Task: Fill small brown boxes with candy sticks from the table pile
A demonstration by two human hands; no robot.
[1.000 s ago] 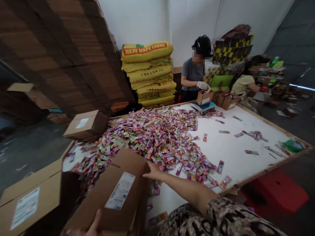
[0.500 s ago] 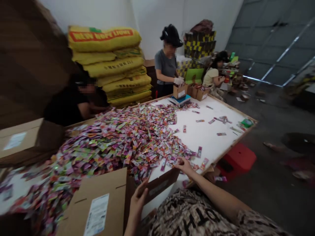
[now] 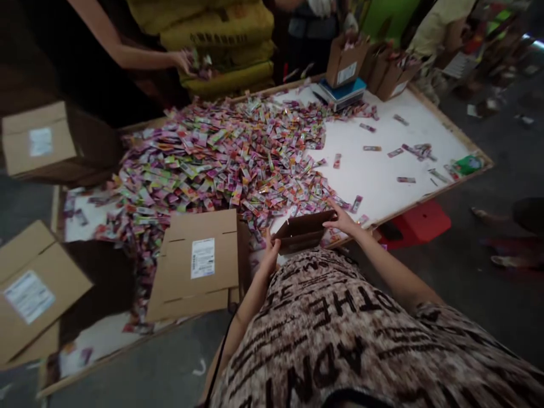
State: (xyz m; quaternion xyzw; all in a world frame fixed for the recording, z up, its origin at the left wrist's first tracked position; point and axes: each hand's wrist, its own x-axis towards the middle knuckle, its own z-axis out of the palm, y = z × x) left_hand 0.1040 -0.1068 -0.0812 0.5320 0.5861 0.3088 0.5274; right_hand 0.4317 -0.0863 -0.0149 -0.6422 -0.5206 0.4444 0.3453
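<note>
I hold a small brown cardboard box at the near edge of the white table. My left hand grips its left end and my right hand grips its right end, fingers closed on the rim. Just beyond the box spreads a big heap of colourful small packets. A flat cardboard box with a white label lies on the table to the left of my left hand.
Cardboard boxes sit at the left. Another person's hand reaches to the heap's far side. Small open boxes and a scale stand at the far end. Yellow sacks are stacked behind. A red stool stands under the table.
The view has tilted down and closer. Both my hands stay on the small box, now held lower by the table edge. Another person's arm now reaches to the heap.
</note>
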